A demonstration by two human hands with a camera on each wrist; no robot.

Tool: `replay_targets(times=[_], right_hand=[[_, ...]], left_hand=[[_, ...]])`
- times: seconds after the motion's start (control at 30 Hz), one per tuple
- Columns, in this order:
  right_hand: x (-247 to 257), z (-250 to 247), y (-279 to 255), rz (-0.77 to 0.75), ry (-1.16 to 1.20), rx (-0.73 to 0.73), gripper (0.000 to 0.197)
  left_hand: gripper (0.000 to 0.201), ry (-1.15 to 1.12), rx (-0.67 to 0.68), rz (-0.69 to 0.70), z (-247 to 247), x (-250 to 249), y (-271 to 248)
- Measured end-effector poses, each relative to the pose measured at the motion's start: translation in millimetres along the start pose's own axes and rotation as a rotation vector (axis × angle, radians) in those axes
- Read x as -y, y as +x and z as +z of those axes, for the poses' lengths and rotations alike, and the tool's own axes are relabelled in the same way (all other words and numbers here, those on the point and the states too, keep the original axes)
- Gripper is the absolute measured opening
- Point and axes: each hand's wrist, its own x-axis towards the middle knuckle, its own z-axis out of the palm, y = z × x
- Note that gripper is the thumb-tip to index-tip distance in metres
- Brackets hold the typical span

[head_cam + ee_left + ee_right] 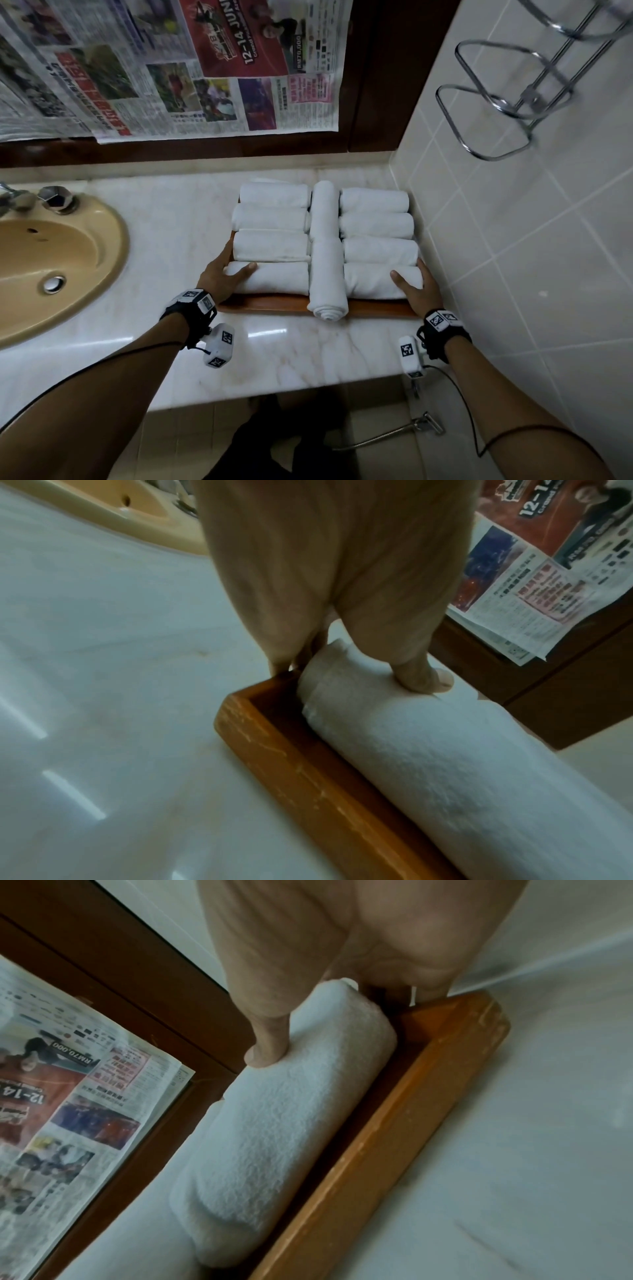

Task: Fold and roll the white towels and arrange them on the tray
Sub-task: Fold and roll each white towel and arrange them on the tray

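Note:
A wooden tray [274,303] on the marble counter holds several rolled white towels, in two columns with long rolls [327,281] down the middle. My left hand [222,274] lies along the tray's left side. Its thumb [424,680] presses on the nearest left towel [445,764], and its fingers reach down at the tray's wall [291,764]. My right hand [418,291] mirrors it on the right side. There the thumb [267,1047] rests on the nearest right towel [291,1123], fingers by the tray's rim [394,1123]. The fingertips of both hands are hidden.
A beige sink [51,257] with a tap [54,198] lies to the left. Newspaper [171,68] covers the mirror behind. The tiled wall [513,240] stands close on the tray's right, with a chrome rack [513,96] above. The counter's front edge [274,387] is near me.

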Motion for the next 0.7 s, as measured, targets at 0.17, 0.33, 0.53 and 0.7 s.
replay_targets(times=[0.17, 0.33, 0.53, 0.7], right_hand=[[-5, -3, 7, 0.022, -0.080, 0.033, 0.091], [-7, -6, -2, -0.010, -0.114, -0.017, 0.079], [-15, -3, -34, -0.286, -0.354, -0.134, 0.076], [6, 6, -56, -0.523, -0.582, -0.097, 0.040]], left_hand=[[0.107, -0.008, -0.029, -0.113, 4, -8, -10], [0.106, 0.037, -0.056, -0.155, 3, -22, -31], [0.050, 0.342, -0.211, 0.234, 25, -21, -79], [0.038, 0.507, -0.132, 0.346, 41, -27, -94]])
